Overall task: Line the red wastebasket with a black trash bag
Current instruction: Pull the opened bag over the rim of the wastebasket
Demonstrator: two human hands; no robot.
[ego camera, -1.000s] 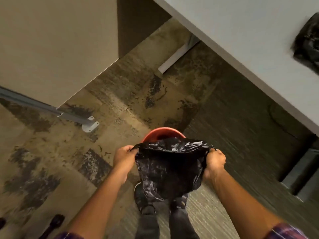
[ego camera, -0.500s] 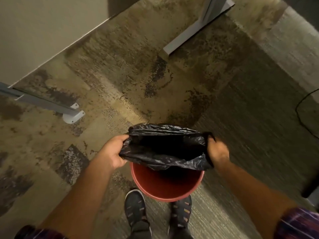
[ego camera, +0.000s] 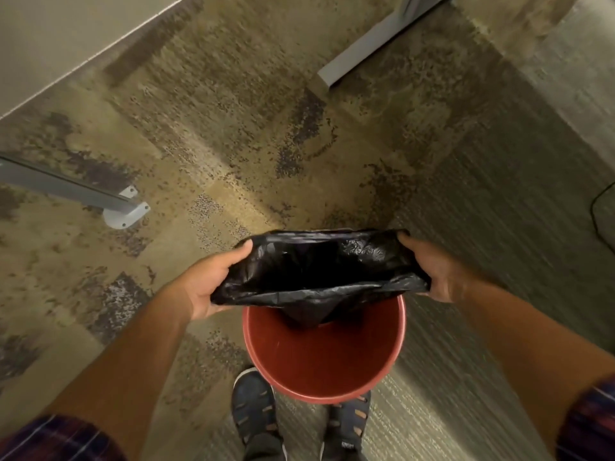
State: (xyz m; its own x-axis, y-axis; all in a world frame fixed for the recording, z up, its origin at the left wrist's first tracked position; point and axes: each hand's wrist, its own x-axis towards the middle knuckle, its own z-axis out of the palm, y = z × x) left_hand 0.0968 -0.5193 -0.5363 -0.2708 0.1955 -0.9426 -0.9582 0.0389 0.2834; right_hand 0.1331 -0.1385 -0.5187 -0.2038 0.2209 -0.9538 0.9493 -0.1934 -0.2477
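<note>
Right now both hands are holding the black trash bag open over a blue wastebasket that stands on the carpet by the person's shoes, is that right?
Not quite: the wastebasket is red, not blue, as the head view shows. The rest holds: the left hand and the right hand hold the black trash bag open over it, on the carpet by the shoes.

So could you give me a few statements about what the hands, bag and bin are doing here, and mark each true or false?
1. Both hands, left hand and right hand, grip the black trash bag. True.
2. The bag's mouth is folded over the rim of the red wastebasket. False: it is held open above the rim.
3. The bag's bottom tip hangs into the wastebasket. True.
4. The wastebasket stands on a table. False: it stands on the carpet, by the person's shoes.
</note>
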